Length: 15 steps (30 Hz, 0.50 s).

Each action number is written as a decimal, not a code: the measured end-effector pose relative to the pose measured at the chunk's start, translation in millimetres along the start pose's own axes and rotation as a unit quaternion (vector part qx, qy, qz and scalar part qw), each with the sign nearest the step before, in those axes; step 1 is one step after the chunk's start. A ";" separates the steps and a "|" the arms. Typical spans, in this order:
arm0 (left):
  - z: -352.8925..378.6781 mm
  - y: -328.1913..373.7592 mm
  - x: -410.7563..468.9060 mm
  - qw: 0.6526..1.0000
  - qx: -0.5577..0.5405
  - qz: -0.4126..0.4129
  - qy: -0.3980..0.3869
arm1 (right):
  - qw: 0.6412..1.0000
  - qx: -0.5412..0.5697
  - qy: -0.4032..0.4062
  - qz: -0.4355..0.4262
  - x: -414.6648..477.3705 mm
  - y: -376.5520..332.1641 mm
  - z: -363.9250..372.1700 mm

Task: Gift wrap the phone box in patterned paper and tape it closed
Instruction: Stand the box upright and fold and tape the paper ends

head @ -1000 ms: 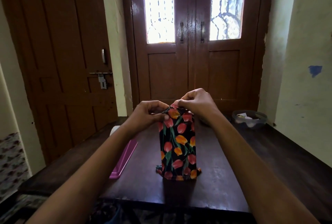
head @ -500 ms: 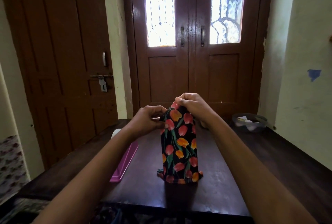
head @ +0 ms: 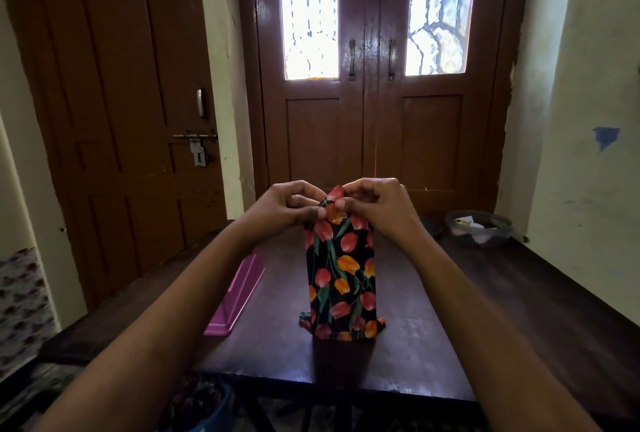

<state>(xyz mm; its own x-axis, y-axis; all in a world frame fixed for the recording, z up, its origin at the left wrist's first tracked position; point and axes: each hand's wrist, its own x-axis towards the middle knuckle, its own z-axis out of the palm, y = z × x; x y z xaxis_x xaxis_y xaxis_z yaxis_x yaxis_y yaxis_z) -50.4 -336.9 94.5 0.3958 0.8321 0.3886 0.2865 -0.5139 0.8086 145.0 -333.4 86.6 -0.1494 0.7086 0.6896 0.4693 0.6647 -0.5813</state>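
The phone box (head: 341, 275) stands upright on end in the middle of the dark wooden table (head: 485, 310), covered in black paper with red and orange tulips. The paper bunches out a little at its foot. My left hand (head: 287, 204) pinches the folded paper at the top left of the box. My right hand (head: 375, 204) pinches the paper flap at the top right, its fingers curled over the upper edge. The box top itself is hidden under both hands.
A pink plastic tray (head: 239, 293) lies on the table to the left of the box. A clear bowl (head: 479, 229) with small items sits at the far right corner. Brown doors stand behind the table, walls close on both sides.
Both hands have stayed at the top of the box, working the paper flap; my fingers have come closer together over the fold. The box stands in the same spot.
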 end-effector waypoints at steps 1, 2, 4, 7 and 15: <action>-1.9 3.6 0.7 1.000 0.002 0.000 0.007 | 1.000 0.010 0.003 0.003 1.2 0.8 1.7; -3.3 6.5 1.8 1.000 0.009 0.006 0.022 | 1.000 0.025 0.003 0.008 1.8 2.1 3.0; -5.3 11.8 6.4 0.997 0.032 0.029 0.059 | 0.998 0.061 0.005 0.015 2.2 5.3 5.5; -2.9 21.9 13.5 0.994 0.075 0.056 0.065 | 0.996 0.089 0.004 0.020 1.5 8.7 6.2; 5.7 36.5 28.4 0.985 0.168 0.020 0.022 | 0.996 0.072 -0.010 0.052 -3.7 10.0 1.9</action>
<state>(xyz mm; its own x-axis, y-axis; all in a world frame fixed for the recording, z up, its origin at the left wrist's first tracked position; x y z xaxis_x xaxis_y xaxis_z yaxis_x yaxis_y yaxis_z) -23.7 -333.3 132.5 0.3772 0.8137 0.4422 0.5472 -0.5810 0.6025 148.7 -328.9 77.4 -0.1243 0.7795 0.6139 0.3533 0.6129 -0.7067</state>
